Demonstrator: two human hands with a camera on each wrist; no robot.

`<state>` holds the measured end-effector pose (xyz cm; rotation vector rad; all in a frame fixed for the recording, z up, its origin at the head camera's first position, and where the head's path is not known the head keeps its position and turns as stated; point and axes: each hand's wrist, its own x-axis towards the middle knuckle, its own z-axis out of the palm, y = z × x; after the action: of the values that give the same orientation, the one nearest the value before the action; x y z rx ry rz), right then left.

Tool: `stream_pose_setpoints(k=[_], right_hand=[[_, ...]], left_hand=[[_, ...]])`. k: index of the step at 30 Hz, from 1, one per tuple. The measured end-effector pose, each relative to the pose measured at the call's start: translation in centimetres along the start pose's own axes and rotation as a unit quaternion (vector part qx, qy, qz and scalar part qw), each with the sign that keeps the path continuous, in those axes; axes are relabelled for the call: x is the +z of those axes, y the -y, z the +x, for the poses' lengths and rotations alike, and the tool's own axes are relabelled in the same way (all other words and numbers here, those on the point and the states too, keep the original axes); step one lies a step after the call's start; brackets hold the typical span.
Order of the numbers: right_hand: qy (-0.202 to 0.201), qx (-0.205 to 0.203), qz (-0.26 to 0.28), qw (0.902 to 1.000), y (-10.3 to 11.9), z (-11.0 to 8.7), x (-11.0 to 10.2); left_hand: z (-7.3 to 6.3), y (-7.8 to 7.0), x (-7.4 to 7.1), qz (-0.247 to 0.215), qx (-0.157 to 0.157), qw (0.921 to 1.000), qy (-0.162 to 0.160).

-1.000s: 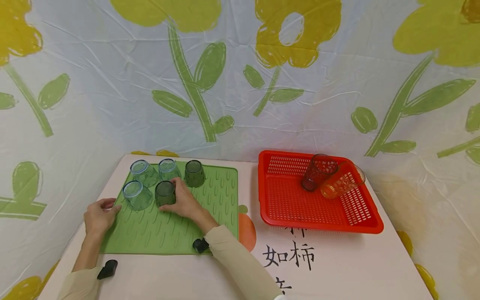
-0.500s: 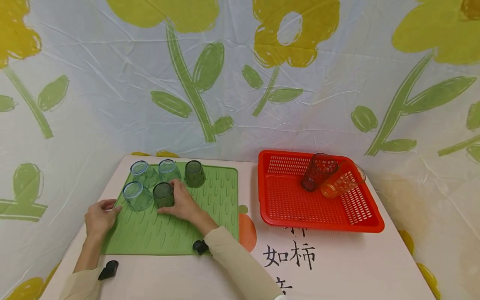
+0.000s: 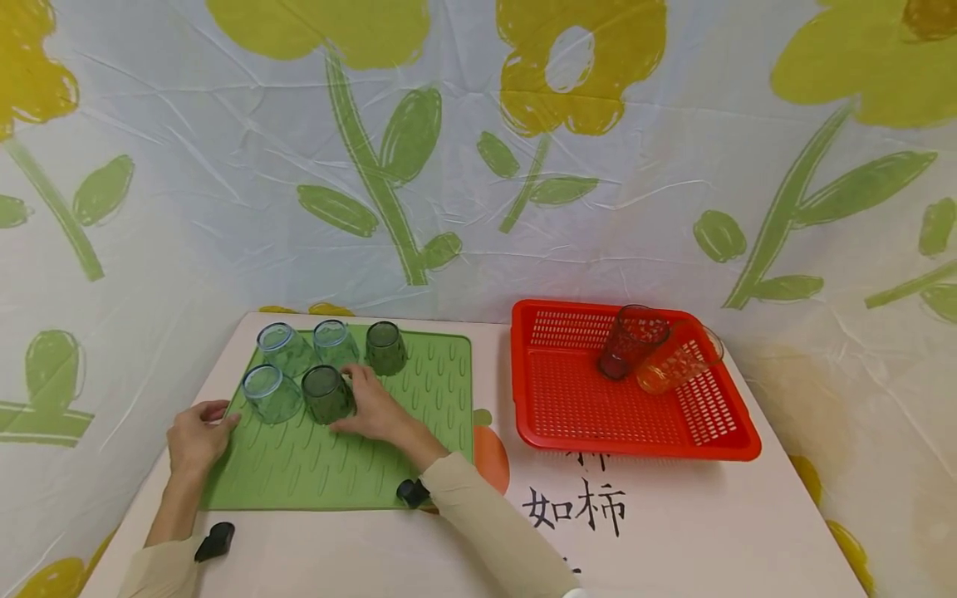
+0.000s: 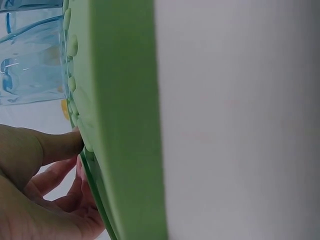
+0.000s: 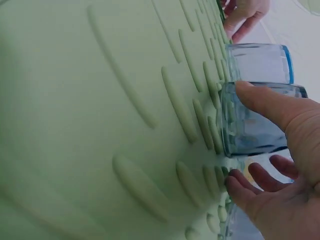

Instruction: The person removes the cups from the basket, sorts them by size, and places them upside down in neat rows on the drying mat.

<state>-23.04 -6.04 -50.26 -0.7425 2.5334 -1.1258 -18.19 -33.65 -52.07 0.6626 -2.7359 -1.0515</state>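
A dark green glass (image 3: 327,394) stands on the green drying mat (image 3: 441,415), close beside a light blue-rimmed glass (image 3: 272,394). My right hand (image 3: 380,407) is at its right side with the fingers spread. In the right wrist view the thumb lies against the glass near its base, while the other fingers (image 5: 270,185) are apart from it. My left hand (image 3: 198,436) pinches the mat's left edge, its thumb (image 4: 62,146) on top; part of its fingers is hidden. Behind stand two more blue-rimmed glasses (image 3: 287,349) (image 3: 336,342) and another dark green glass (image 3: 385,349).
To the right a red plastic basket (image 3: 635,448) holds a dark purplish glass (image 3: 631,340) and an amber-tinted glass (image 3: 676,361), both leaning. Black characters (image 3: 576,505) mark the white tabletop (image 3: 688,531). A flower-printed cloth (image 3: 463,282) hangs behind the table.
My right hand slid the front dark green glass slightly left toward the blue-rimmed one, then loosened its fingers and drew back a little right. The left hand stayed at the mat's edge.
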Motion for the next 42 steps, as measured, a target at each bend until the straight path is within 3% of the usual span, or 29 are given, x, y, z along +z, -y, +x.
stream_pose_setpoints(k=[7,23,30,42], right_hand=[[0.013,-0.005,0.008,0.9999,-0.5,-1.4,-1.8],[-0.004,-0.094,-0.044,0.9946,0.5,-4.7,-7.4],[0.0,-0.091,-0.048,0.9947,0.8,-5.7,-10.8],[-0.045,-0.116,-0.082,0.9889,0.3,-7.1,-15.4]], left_hand=[[0.1,-0.1,0.0,0.002,0.004,1.0,0.002],[0.4,0.3,-0.5,0.006,0.001,0.9999,0.009],[0.5,0.3,-0.5,0.008,0.007,0.9998,0.014],[0.5,0.0,-1.5,0.007,0.008,0.9997,0.021]])
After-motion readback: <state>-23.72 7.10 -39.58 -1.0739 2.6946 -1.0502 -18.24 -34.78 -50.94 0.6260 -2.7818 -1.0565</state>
